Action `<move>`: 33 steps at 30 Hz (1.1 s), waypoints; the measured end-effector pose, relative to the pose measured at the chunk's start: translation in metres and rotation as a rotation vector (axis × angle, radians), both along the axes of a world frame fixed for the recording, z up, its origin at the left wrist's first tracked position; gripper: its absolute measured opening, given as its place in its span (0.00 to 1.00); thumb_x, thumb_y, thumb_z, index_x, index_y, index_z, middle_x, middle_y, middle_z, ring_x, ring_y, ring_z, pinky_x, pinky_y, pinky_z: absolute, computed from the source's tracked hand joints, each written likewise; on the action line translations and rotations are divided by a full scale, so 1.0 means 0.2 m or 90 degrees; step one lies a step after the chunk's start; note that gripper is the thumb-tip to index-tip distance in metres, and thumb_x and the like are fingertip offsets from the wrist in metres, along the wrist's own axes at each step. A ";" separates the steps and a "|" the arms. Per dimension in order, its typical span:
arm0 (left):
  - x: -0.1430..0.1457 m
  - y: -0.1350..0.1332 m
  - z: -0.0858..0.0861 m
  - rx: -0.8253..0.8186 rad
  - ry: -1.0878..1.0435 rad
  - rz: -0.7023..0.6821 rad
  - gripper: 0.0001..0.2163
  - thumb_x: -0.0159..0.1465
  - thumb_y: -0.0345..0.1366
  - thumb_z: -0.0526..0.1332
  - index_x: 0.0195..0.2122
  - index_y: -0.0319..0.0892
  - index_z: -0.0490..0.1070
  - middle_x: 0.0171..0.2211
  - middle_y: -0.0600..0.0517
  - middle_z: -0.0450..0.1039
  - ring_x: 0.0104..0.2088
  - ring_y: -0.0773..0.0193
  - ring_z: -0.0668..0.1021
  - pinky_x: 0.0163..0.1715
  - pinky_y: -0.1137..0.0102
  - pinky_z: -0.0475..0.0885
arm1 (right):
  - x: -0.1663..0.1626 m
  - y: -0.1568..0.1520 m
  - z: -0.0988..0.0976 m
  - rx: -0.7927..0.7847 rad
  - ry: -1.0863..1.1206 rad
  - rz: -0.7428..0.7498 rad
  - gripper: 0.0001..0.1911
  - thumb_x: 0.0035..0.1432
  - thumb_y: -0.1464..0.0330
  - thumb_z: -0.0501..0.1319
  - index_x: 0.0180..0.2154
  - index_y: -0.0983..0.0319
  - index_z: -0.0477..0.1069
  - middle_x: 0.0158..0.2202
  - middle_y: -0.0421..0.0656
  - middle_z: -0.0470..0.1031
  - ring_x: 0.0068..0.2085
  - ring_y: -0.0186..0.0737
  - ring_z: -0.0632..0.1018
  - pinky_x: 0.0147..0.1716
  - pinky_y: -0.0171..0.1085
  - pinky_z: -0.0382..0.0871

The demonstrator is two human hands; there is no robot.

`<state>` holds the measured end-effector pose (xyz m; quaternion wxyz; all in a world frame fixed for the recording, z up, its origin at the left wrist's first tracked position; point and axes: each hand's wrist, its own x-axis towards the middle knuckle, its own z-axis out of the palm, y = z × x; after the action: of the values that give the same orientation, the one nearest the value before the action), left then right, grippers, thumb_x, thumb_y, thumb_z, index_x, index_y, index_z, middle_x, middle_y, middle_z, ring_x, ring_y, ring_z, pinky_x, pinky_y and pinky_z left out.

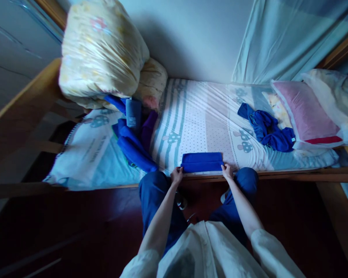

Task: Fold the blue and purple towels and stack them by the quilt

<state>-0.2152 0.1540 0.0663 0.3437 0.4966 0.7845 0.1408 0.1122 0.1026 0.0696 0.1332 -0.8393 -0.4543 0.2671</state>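
Note:
A blue cloth (202, 162), folded into a flat rectangle with a crease along its length, lies at the front edge of the bed in the head view. At its left end, my left hand (176, 175) pinches the near corner. The opposite near corner is between the fingers of my right hand (227, 172). Beneath the cloth is the patterned bed sheet (191, 127). Left of my left hand, several blue and purple rolled or folded cloths (135, 141) are heaped together, one of them a grey-blue roll (133, 114).
A crumpled blue garment (268, 129) lies on the right of the bed, beside a pink pillow (310, 110). A bulky yellow quilt (100, 50) is piled at the back left. The wooden bed rail (292, 176) runs along the front. A curtain (278, 42) hangs at the back right.

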 end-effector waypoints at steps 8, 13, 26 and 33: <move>-0.01 -0.03 0.01 -0.027 0.031 0.015 0.12 0.66 0.41 0.59 0.43 0.41 0.77 0.37 0.44 0.83 0.44 0.53 0.82 0.42 0.66 0.73 | -0.01 -0.03 0.02 -0.014 -0.022 -0.015 0.16 0.64 0.62 0.60 0.44 0.64 0.80 0.42 0.53 0.83 0.44 0.47 0.81 0.44 0.37 0.70; 0.00 -0.06 0.03 -0.028 0.045 0.019 0.09 0.66 0.38 0.59 0.41 0.40 0.75 0.35 0.43 0.82 0.40 0.52 0.82 0.41 0.64 0.73 | -0.02 -0.04 0.04 0.008 -0.034 -0.007 0.11 0.62 0.65 0.61 0.40 0.63 0.80 0.39 0.53 0.82 0.44 0.49 0.80 0.45 0.39 0.69; 0.03 -0.13 0.02 0.267 0.024 -0.343 0.23 0.63 0.34 0.59 0.61 0.43 0.65 0.61 0.40 0.68 0.63 0.49 0.69 0.63 0.53 0.65 | -0.14 -0.10 0.15 0.192 -0.128 0.316 0.24 0.63 0.72 0.56 0.61 0.62 0.69 0.60 0.52 0.73 0.62 0.48 0.70 0.61 0.47 0.62; 0.02 -0.15 -0.04 0.155 0.109 -0.468 0.36 0.57 0.21 0.52 0.69 0.34 0.56 0.68 0.36 0.60 0.71 0.50 0.59 0.70 0.52 0.52 | -0.10 -0.11 0.11 0.045 -0.167 0.419 0.37 0.56 0.82 0.54 0.67 0.64 0.61 0.68 0.54 0.63 0.70 0.46 0.61 0.66 0.50 0.57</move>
<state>-0.2116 0.1242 0.0578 0.2434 0.7915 0.5576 0.0582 0.0916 0.0803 0.0911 0.0098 -0.6702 -0.7224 0.1697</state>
